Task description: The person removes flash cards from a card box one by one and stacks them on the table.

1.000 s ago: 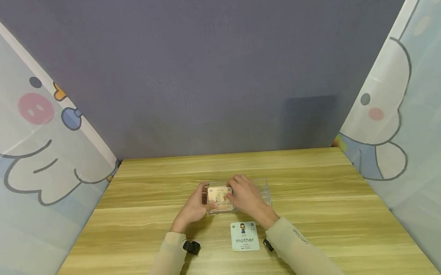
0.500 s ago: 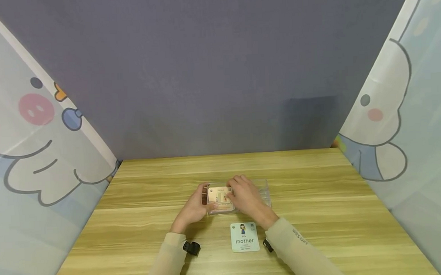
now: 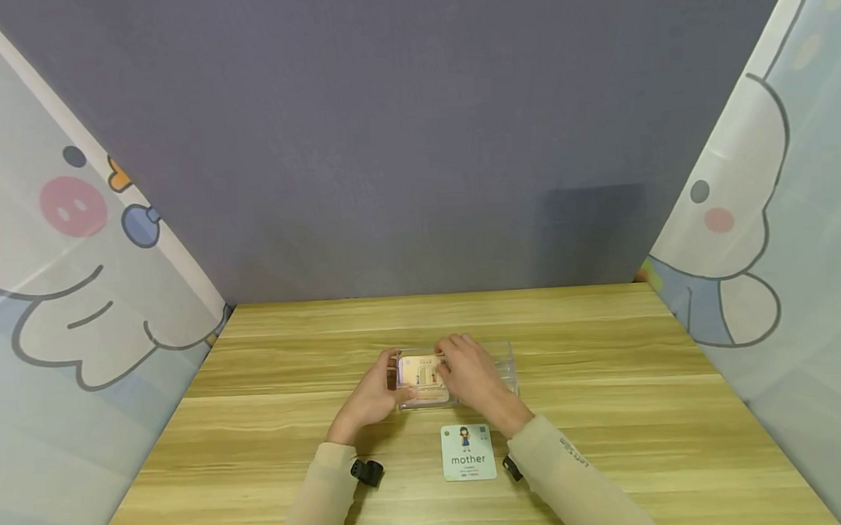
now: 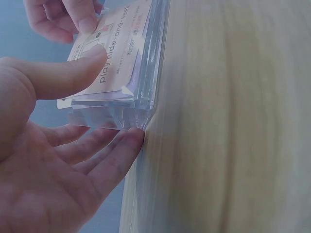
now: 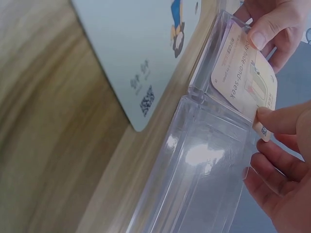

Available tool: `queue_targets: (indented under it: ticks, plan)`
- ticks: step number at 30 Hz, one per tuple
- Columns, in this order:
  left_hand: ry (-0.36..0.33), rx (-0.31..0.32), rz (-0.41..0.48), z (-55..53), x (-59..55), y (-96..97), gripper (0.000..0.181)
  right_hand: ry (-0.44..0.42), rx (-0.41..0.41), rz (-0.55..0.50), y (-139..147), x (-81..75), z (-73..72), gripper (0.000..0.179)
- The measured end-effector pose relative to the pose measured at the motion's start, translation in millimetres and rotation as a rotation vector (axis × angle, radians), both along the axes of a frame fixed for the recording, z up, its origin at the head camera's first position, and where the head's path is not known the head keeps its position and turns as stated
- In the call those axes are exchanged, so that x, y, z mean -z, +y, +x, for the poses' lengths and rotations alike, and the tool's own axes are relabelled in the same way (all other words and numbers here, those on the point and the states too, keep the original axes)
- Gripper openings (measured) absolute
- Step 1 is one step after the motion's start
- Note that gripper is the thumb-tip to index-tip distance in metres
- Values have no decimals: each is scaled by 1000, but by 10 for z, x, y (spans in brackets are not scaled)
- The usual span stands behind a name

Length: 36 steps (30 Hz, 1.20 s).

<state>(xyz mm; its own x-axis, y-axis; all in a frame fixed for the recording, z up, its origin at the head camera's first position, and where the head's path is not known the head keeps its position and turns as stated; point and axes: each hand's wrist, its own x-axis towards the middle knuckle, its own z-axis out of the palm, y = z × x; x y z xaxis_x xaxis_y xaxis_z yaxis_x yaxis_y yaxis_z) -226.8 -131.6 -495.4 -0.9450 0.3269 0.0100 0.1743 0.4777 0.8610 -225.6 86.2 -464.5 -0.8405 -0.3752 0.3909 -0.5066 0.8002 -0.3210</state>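
Observation:
A pale peach flashcard (image 3: 425, 366) reading "play hide-and-seek" lies tilted at the top of the left compartment of a clear plastic box (image 3: 505, 362). My left hand (image 3: 370, 395) holds the box's left end, its thumb on the card (image 4: 119, 53) and its fingers against the box's end wall (image 4: 121, 118). My right hand (image 3: 471, 379) pinches the card's far right corner, thumb on the printed face; in the right wrist view this corner (image 5: 263, 130) sticks out past the box's back edge. Other card edges show beneath; how many cannot be told.
A pale green flashcard (image 3: 468, 465) reading "mother" lies face up on the wooden table (image 3: 258, 426), nearer than the box. The box's right compartment (image 5: 204, 179) shows bare clear plastic. A grey panel (image 3: 415, 137) stands behind, with cartoon-printed curtains at both sides.
The peach card has shifted very slightly to the right under my fingers. Both hands keep nearly the same place, and the "mother" card stays put.

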Motion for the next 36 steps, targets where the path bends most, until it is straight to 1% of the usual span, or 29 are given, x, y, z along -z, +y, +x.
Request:
queue_targets:
  ticks: [8, 13, 18, 20, 23, 27, 33, 36]
  plan:
    - [5, -8, -14, 3, -2, 6, 81, 10, 7, -2, -7, -11, 5, 21]
    - [13, 1, -23, 6, 0, 2, 80, 11, 12, -12, -6, -25, -3, 19]
    - [19, -3, -27, 3, -11, 5, 80, -10, 7, -43, -3, -46, -12, 18]
    - [22, -4, -28, -1, -11, 5, 80, -34, 8, -63, -2, -50, -14, 18]
    - [26, 0, -29, -3, -11, 4, 81, -89, 5, -117, -7, -52, -14, 18]
    - [22, 3, -27, 0, -11, 2, 82, -166, 10, -214, -20, -57, -12, 18]
    - [28, 9, -23, -5, -5, -1, 82, -224, -3, -353, -22, -72, -10, 16]
    - [31, 11, -20, -14, 0, -1, 82, -234, -21, -388, -6, -70, -13, 16]
